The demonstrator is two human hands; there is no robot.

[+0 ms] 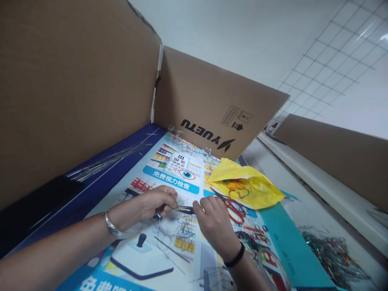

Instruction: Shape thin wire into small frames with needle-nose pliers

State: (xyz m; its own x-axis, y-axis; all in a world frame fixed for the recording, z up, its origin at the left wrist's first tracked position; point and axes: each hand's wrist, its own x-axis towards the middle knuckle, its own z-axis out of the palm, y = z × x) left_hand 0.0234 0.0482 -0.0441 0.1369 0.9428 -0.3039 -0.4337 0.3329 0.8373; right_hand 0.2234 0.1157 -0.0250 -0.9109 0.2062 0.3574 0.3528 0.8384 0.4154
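My right hand (214, 222), with a black band at its wrist, is closed round a pair of pliers (186, 209). The dark jaws point left and reach the fingertips of my left hand (157, 202), which wears a silver bracelet. Thumb and fingers of that hand pinch a thin wire at the pliers' tip; its exact shape is hard to make out. Fine bent wires (182, 226) lie on the printed poster just below both hands. Scissors with orange-red handles (238, 211) rest right beside my right hand, blades against a yellow bag (260, 196).
Tall cardboard panels (212, 101) wall off the back and left. Long straight wires (109, 161) lie along the left side near a black object (57, 194). A round clear container (274, 270) stands at the lower right, and a tangle of coloured wire scraps (330, 254) lies beyond it.
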